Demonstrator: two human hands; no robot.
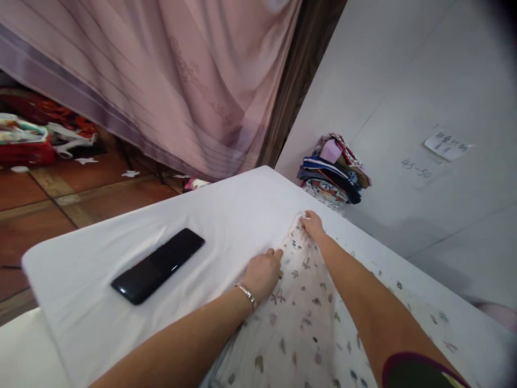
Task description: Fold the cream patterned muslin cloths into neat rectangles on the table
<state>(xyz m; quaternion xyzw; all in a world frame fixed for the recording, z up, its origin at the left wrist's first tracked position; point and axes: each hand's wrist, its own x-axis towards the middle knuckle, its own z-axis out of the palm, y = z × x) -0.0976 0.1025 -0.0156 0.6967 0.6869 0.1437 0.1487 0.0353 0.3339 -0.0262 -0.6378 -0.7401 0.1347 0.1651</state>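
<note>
A white cloth with a small leaf print [299,318] lies over the near right part of a white-covered table [238,210]. My left hand [262,274], with a silver bracelet at the wrist, pinches the cloth's left edge. Farther up, my right hand [313,223] grips the cloth's far corner between thumb and fingers. Between the two hands the edge runs fairly straight. More of the printed fabric spreads out to the right, partly behind my right forearm. To the left of my left hand a black smartphone [159,264] rests on the table.
A stack of folded clothes [333,170] stands against the white wall [404,108], which bears paper notes. A pink curtain [194,81] hangs beyond the table. On the tiled floor [48,194] at left are a red container [24,145] and paper scraps.
</note>
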